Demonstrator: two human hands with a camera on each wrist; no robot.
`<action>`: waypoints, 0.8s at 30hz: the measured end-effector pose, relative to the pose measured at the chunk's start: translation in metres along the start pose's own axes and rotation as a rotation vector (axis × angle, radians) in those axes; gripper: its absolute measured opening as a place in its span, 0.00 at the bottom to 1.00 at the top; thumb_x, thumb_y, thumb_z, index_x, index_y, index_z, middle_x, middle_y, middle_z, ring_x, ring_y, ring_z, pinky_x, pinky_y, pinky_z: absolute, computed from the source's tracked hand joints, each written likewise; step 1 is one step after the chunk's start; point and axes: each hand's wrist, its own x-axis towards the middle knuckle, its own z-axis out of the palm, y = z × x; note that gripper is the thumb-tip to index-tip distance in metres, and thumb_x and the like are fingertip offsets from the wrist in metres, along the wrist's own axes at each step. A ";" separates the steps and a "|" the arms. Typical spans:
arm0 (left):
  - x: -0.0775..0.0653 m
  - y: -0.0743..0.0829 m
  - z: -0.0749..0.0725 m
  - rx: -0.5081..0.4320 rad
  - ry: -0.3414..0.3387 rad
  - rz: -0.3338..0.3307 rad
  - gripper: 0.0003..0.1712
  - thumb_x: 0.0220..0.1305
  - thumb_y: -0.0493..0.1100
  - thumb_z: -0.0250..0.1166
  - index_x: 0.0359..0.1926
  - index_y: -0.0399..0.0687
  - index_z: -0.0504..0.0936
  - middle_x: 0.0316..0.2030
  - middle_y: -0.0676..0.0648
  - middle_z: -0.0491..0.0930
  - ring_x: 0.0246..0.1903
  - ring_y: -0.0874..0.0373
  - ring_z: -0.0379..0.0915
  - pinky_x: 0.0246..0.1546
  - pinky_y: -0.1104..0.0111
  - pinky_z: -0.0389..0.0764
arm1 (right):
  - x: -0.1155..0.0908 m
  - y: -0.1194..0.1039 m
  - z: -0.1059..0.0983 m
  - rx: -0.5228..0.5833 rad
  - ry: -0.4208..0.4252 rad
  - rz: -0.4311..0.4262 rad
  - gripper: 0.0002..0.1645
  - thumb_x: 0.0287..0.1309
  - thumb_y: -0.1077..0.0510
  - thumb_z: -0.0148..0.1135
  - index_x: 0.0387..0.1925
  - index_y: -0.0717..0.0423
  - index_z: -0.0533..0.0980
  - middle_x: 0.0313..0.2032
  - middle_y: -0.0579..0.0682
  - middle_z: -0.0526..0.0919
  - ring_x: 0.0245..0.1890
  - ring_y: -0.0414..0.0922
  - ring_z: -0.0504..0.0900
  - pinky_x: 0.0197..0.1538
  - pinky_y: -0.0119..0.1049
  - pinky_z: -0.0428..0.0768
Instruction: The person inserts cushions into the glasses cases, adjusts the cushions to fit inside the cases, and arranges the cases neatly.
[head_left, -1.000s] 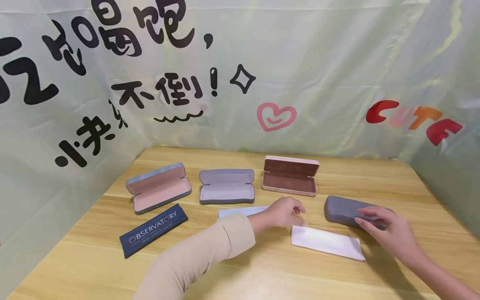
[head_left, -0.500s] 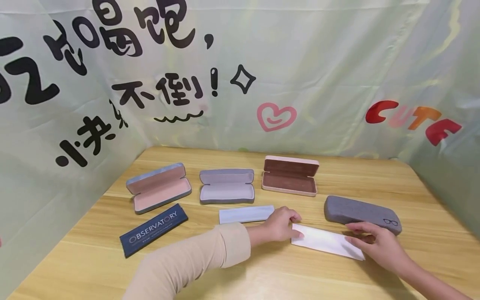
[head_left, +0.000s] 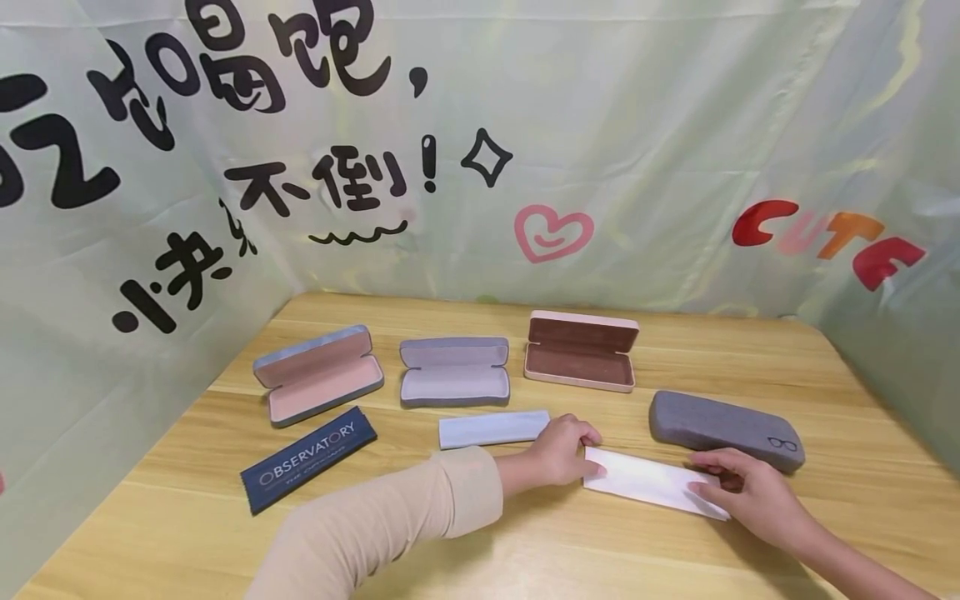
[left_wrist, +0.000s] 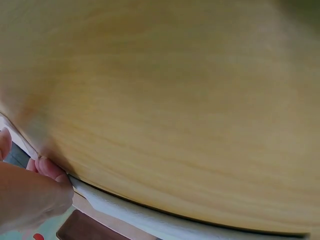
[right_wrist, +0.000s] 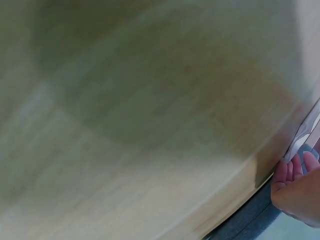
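Note:
In the head view, a folded white glasses cloth lies on the table between both hands. My left hand pinches its left end, with the thumb on top and the fingers curled at the far edge. At the opposite end, the right hand grips the cloth between thumb and fingers. Just behind it lies a closed grey glasses case printed with small spectacles. The left wrist view catches the left hand at the cloth's edge; the right wrist view shows the right hand beside the grey case.
Three open glasses cases stand behind: one pink-lined, one lilac, one brown-lined. A light blue folded cloth lies near the left hand. A navy cloth lettered OBSERVATORY lies farther left. Printed curtains enclose the table.
The left hand has come down onto the white cloth's left end. The right hand has moved from over the grey case to the cloth's right end. The cloth has hardly moved.

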 end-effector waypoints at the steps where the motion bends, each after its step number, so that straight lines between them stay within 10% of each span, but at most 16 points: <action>1: 0.000 0.000 0.000 0.004 0.001 0.001 0.18 0.50 0.44 0.71 0.43 0.43 0.82 0.33 0.53 0.77 0.32 0.69 0.65 0.36 0.84 0.66 | 0.000 0.001 0.000 -0.001 0.006 -0.010 0.16 0.39 0.65 0.72 0.36 0.62 0.81 0.33 0.55 0.81 0.31 0.19 0.70 0.29 0.24 0.75; 24: 0.004 0.007 0.002 0.082 -0.002 -0.068 0.08 0.51 0.40 0.70 0.34 0.45 0.83 0.23 0.55 0.73 0.26 0.68 0.63 0.32 0.82 0.65 | 0.004 0.001 -0.006 -0.081 -0.169 0.044 0.13 0.46 0.67 0.66 0.35 0.65 0.74 0.26 0.46 0.73 0.24 0.28 0.60 0.26 0.26 0.63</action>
